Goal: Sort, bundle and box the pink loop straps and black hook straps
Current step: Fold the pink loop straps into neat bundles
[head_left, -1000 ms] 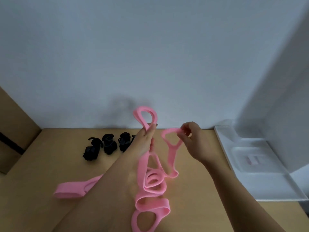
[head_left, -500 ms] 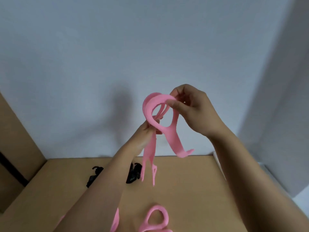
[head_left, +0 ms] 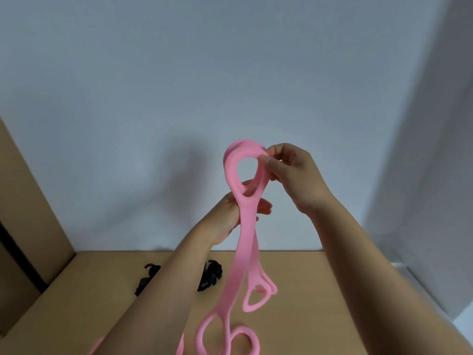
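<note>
Room: pale grey-blue wall [head_left: 153, 98] fills the upper view, with a paler panel [head_left: 435, 149] standing at the right
Surface: tan table top [head_left: 332, 290], matt, meeting the wall along a straight back edge
Left side: brown cardboard wall [head_left: 28, 213] with a dark stripe, rising beside the table
Pink loop straps [head_left: 245, 226]: several soft, flat pink bands gathered together and held up in front of the wall, above the table; their upper ends are stacked into one teardrop opening, and the bands hang down from it
Lower ends: each band widens into another oval opening, and these dangle at different heights over the table
Left hand [head_left: 230, 216]: fingers curled round the bands just under the stacked openings, gripping them
Right hand [head_left: 294, 175]: thumb and fingertips closed together on the right rim of the stacked openings, pinching it
Black hook straps [head_left: 211, 276]: dark clumps lying on the table near its back edge, partly hidden behind the left forearm
Bottom edge: lowest pink loop [head_left: 243, 342] is cut off by the frame; whether it lies on the table or hangs cannot be told
</note>
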Demonstrator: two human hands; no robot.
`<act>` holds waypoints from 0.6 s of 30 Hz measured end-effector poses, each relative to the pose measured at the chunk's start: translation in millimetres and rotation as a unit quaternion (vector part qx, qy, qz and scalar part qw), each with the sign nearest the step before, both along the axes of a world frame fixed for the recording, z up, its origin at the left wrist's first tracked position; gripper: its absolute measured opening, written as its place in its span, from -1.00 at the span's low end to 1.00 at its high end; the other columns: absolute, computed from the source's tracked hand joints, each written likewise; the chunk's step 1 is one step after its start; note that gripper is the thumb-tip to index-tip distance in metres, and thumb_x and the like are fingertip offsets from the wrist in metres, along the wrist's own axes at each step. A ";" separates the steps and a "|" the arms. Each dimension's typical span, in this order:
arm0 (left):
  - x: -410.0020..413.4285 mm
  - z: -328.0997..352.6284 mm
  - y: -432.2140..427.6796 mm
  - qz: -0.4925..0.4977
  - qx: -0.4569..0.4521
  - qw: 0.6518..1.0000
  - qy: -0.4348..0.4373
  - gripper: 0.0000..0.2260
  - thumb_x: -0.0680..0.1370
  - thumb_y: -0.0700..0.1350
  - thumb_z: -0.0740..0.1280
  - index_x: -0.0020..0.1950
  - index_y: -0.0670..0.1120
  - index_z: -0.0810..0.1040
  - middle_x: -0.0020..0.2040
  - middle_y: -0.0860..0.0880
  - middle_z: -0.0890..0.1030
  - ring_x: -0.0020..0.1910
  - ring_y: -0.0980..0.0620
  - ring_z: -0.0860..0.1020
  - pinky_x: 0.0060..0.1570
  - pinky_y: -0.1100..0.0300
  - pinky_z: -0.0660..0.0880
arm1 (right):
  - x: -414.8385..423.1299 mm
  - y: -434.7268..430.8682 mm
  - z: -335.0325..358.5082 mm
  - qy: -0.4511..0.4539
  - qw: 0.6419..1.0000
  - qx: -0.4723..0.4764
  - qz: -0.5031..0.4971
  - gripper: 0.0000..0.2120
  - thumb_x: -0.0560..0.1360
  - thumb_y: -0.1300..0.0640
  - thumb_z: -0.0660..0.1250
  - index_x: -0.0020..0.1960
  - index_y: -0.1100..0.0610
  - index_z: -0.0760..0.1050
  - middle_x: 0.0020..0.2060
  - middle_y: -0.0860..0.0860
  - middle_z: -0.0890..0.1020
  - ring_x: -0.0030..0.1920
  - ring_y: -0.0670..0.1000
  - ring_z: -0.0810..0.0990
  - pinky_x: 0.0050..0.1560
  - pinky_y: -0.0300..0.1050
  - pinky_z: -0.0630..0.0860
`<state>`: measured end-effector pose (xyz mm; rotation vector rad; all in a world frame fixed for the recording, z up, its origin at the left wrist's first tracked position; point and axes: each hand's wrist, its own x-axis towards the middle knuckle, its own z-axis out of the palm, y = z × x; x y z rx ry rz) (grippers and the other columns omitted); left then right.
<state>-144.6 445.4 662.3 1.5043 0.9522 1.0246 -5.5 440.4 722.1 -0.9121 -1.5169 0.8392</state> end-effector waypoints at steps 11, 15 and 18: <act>5.0 -12.3 -11.5 -0.043 -0.048 0.993 -0.103 -0.72 0.58 -0.17 0.12 0.20 0.01 0.53 -0.41 -0.02 0.51 -0.44 -0.01 0.49 -0.10 0.01 0.52 | 0.2 -1.7 -2.7 -0.001 0.999 -0.008 -0.036 -0.92 0.51 0.22 0.33 -0.14 0.22 0.50 -0.32 0.09 0.53 -0.40 -0.06 0.48 -0.36 -0.28 0.45; 1.4 -17.8 -11.2 -0.049 -0.050 0.989 -0.127 -0.54 0.41 -0.10 0.12 0.29 -0.06 0.48 -0.42 -0.04 0.44 -0.49 0.01 0.38 -0.24 0.08 0.50 | 1.8 2.2 -5.2 0.019 0.999 -0.029 -0.004 -0.91 0.52 0.26 0.29 -0.15 0.23 0.50 -0.28 0.17 0.53 -0.28 0.11 0.49 -0.14 -0.01 0.50; 0.4 -18.9 -10.0 -0.038 -0.055 0.990 -0.127 -0.52 0.41 -0.07 0.14 0.31 -0.12 0.46 -0.40 -0.06 0.48 -0.46 0.01 0.43 -0.19 0.06 0.50 | 1.9 3.9 -6.0 0.030 0.999 -0.036 0.013 -0.90 0.54 0.27 0.27 -0.14 0.26 0.50 -0.30 0.14 0.53 -0.28 0.12 0.50 -0.10 0.02 0.51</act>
